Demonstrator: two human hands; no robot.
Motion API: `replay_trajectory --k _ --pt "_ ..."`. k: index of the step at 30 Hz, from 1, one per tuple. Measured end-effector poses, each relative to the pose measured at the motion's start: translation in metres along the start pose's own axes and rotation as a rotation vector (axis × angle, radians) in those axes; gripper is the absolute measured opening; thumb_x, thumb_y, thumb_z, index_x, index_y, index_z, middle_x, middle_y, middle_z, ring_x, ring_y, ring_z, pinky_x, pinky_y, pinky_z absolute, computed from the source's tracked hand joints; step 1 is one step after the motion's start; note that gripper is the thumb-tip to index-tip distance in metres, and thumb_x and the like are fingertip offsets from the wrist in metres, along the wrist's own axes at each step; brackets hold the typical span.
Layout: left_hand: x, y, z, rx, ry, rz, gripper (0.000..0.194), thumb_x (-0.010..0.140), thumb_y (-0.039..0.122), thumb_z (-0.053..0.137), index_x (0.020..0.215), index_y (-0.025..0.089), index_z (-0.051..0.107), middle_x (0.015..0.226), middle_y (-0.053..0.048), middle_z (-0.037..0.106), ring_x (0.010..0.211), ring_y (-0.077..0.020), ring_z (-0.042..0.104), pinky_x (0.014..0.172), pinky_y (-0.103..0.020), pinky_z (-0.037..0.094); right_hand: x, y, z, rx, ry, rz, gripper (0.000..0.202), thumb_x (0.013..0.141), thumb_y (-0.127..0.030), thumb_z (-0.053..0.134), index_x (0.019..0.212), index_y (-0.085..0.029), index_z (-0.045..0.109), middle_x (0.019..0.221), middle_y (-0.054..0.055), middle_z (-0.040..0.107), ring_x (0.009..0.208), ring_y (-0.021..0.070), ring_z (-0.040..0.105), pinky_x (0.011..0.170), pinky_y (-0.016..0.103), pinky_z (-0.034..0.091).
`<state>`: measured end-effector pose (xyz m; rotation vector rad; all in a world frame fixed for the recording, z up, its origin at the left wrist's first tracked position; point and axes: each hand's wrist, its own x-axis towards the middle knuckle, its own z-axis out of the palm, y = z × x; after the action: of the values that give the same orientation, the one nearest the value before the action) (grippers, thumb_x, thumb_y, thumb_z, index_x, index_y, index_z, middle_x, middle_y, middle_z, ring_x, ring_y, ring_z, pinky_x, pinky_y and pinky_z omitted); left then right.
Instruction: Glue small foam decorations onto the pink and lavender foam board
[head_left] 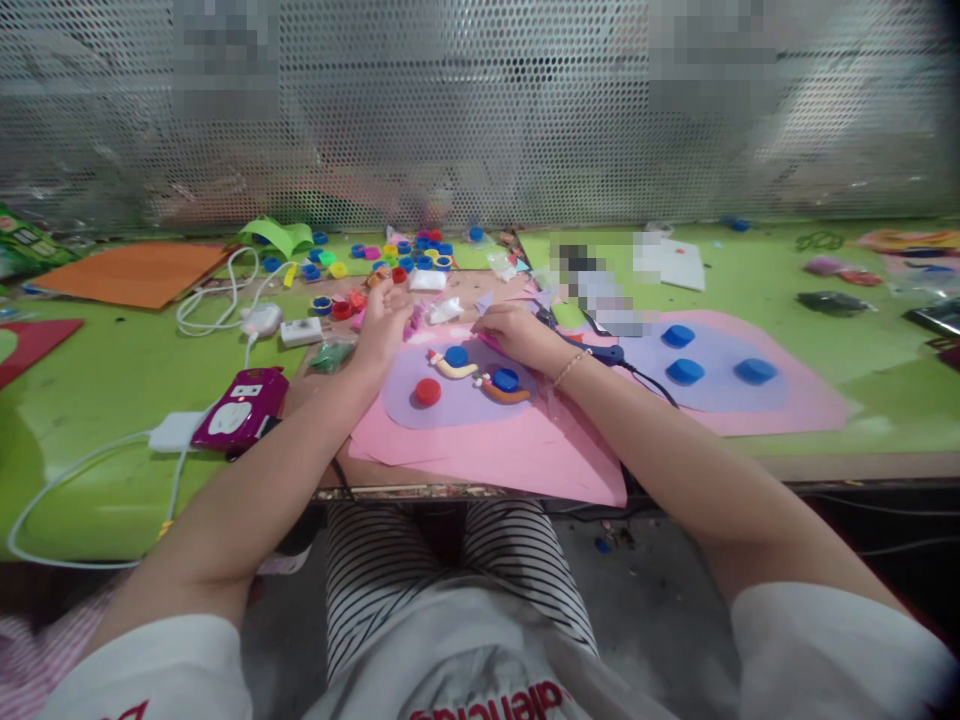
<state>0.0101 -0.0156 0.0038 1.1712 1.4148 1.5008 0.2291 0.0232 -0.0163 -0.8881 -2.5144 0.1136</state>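
A person's bare hands work at 10 and 1 o'clock over a lavender sheet (465, 408), the dial's center, which lies flat on pink paper (487, 462) at the bench edge. At 1 o'clock, the right hand (517, 335) bends its fingers inward over a bright pink piece (491, 343); the view cannot tell whether they grip it or merely touch. At 10 o'clock, the left hand (384, 322) is partly open, fingers loosely parted beside a small purple piece (415, 318); whether it grasps that piece is also impossible to tell.

The pink piece, mostly hidden, looks light; its stiffness cannot be judged, and its exposed end seems the natural hold. The purple piece looks soft and easily dented, best taken lightly at the edges by 2 fingertips.

On the sheet sit a red cap (428, 392) toward 9 o'clock, a blue cap (456, 356) near 12, a cream curved piece (459, 371) just below it and a brown curved piece (508, 395) toward 4. These curved pieces look smooth and light, perhaps fragile at their decorated ends, safer lifted by the middle. The caps look stiff and slick, suited to a rim hold.
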Motion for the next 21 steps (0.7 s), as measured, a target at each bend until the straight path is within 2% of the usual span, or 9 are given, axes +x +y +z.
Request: replay_trajectory --k 15,21 --pt "-0.0025 0.0016 -0.0009 0.034 -0.004 0.003 0.047 0.073 0.019 0.057 0.119 0.026 0.050 0.134 -0.007 0.051 0.115 -0.0211 0.054 0.094 -0.036 0.046 -0.0002 -0.0001 -0.0001 -0.004 0.000 -0.024 0.034 0.083 -0.006 0.041 0.096 -0.014 0.071 0.091 0.010 0.069 0.089 0.0194 0.061 0.084 0.031 0.046" --pt "-0.0010 -0.0002 -0.0008 0.021 -0.001 -0.003 0.047 0.072 0.020 0.059 0.118 0.027 0.051 0.133 -0.007 0.052 0.114 -0.0219 0.055 0.092 -0.036 0.047 -0.0018 -0.0004 -0.0002 -0.028 -0.008 0.006 0.034 0.086 -0.007 0.041 0.103 -0.015 0.070 0.099 0.009 0.069 0.093 0.0195 0.061 0.086 0.031 0.046"
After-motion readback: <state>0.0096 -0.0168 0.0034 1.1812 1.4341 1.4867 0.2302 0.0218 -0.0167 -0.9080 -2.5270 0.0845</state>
